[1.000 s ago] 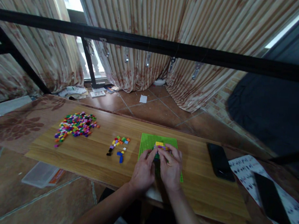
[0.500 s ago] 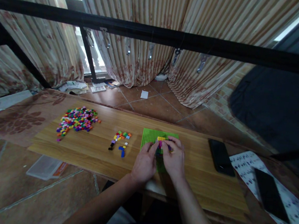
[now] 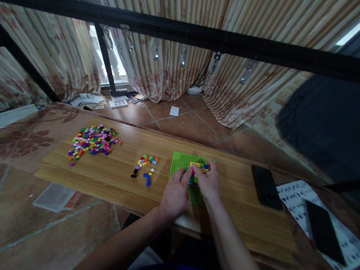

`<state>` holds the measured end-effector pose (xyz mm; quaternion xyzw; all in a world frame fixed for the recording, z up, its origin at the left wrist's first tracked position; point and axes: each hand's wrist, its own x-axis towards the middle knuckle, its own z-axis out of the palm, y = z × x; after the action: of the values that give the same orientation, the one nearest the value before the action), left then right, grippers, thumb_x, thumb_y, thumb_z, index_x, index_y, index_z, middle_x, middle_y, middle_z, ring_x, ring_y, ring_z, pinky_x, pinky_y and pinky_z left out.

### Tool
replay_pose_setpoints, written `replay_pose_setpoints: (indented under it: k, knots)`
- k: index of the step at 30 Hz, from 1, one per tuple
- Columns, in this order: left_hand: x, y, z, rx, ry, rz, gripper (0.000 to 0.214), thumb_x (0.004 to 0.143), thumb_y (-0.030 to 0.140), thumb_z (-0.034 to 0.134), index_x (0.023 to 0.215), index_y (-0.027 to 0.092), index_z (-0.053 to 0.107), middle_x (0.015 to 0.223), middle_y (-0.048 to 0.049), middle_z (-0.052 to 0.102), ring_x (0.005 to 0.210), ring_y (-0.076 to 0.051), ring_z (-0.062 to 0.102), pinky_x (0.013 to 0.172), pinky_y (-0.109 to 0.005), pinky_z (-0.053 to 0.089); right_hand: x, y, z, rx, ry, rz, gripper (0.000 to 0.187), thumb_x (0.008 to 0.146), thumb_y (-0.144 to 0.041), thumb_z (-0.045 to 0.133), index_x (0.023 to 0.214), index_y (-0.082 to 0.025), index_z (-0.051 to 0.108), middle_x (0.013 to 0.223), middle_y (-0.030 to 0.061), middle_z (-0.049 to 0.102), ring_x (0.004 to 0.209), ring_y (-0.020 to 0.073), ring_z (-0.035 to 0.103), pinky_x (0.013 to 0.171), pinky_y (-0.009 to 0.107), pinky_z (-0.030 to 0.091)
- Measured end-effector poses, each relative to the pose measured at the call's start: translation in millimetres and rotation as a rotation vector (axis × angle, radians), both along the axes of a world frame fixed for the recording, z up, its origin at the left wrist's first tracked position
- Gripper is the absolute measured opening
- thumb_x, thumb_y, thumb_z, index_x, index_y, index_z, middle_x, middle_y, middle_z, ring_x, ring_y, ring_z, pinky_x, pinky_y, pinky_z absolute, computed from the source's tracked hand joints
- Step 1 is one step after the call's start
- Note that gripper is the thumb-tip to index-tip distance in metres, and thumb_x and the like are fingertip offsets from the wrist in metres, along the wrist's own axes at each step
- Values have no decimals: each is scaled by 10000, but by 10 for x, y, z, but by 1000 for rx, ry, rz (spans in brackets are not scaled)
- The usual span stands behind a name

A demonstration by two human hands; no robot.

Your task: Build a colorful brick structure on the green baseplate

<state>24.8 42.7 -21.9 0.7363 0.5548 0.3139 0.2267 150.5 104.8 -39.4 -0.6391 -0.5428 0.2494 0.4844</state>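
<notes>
A green studded baseplate [image 3: 180, 159] lies on the wooden board, with a small build of colourful toy bricks [image 3: 197, 165] on it. Yellow and blue bricks show along its top, and some pink on its near side. My left hand [image 3: 176, 195] is closed on the left side of the build. From the right, my right hand [image 3: 208, 183] grips it, thumb against the near face and fingers curled round the far right end. My fingers hide the lower part of the build.
Loose toy bricks [image 3: 147, 161] lie left of the baseplate, with a large pile of bricks [image 3: 96, 139] farther left. At right are a black phone [image 3: 266, 187], a printed sheet [image 3: 293, 195] and another dark device [image 3: 325, 231]. A clear plastic box [image 3: 52, 197] is on the floor.
My right hand's fingers have shifted, so more of the yellow and blue top of the build shows. My left hand stays almost in place. The camera view has tilted slightly.
</notes>
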Motion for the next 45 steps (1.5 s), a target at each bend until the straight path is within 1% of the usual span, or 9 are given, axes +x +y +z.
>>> replay_pose_setpoints:
  k: [4, 12, 17, 23, 26, 30, 38, 42, 45]
  knots:
    - [8, -2, -1, -3, 30, -3, 650, 811, 141, 463, 1451, 164, 351, 1300, -148, 463, 1223, -280, 445, 1082, -451, 391, -59, -4, 20, -94, 98, -69, 594, 690, -524, 688, 1154, -160, 620, 1127, 141, 650, 979, 257, 611, 886, 437, 470]
    - [68, -2, -24, -15, 63, -6, 722, 769, 116, 473, 1471, 129, 304, 1344, -171, 459, 1244, -301, 433, 1092, -478, 374, -72, -5, 2, -75, 106, -57, 580, 696, -498, 684, 1173, -175, 621, 1073, 114, 663, 882, 226, 615, 822, 406, 486]
    - [28, -37, -6, 7, 46, -20, 739, 772, 119, 484, 1478, 89, 269, 1336, -180, 471, 1237, -295, 450, 1105, -458, 374, -62, -29, 30, -106, 128, -38, 644, 700, -529, 676, 1217, -153, 596, 1125, 135, 661, 951, 242, 624, 866, 414, 486]
    - [-227, -195, -33, -14, -100, 68, 658, 832, 88, 424, 1470, 167, 287, 1341, -144, 472, 1259, -243, 472, 1090, -447, 410, 166, -185, -11, -74, 348, -115, 659, 818, -629, 507, 1276, -158, 562, 1243, 134, 636, 1109, 239, 612, 945, 395, 478]
    - [-308, -302, -93, -52, -123, 66, 628, 835, 96, 433, 1450, 156, 323, 1354, -153, 470, 1276, -242, 475, 1069, -434, 437, 260, -331, -134, -103, 333, -126, 637, 849, -644, 457, 1259, -177, 591, 1288, 126, 621, 1189, 258, 576, 979, 422, 466]
    - [-337, -403, -201, -37, -81, 47, 637, 829, 104, 458, 1449, 175, 334, 1362, -147, 488, 1293, -256, 469, 1064, -475, 443, 181, -558, -236, -92, 349, -40, 572, 887, -601, 448, 1272, -206, 600, 1306, 106, 619, 1208, 252, 571, 1012, 433, 444]
    - [-561, -440, -324, 67, 83, -81, 532, 821, 86, 491, 1345, 176, 477, 1297, -111, 580, 1224, -249, 519, 1049, -487, 455, -156, -988, -205, -155, 268, -23, 610, 899, -593, 448, 1360, -198, 510, 1385, 129, 552, 1287, 259, 502, 1075, 452, 376]
    - [-693, -485, -328, 81, 101, -107, 472, 841, 106, 505, 1305, 193, 521, 1293, -97, 585, 1211, -237, 531, 1039, -463, 472, -108, -1100, -199, -138, 241, 26, 581, 923, -565, 422, 1355, -184, 497, 1354, 146, 567, 1231, 259, 545, 1044, 466, 412]
    - [-723, -516, -339, 89, 100, -119, 457, 848, 104, 501, 1296, 193, 532, 1292, -93, 589, 1195, -232, 541, 1039, -459, 477, 51, -1114, -185, -43, 41, -24, 526, 940, -517, 411, 1324, -173, 519, 1328, 155, 573, 1228, 264, 534, 1042, 480, 413]
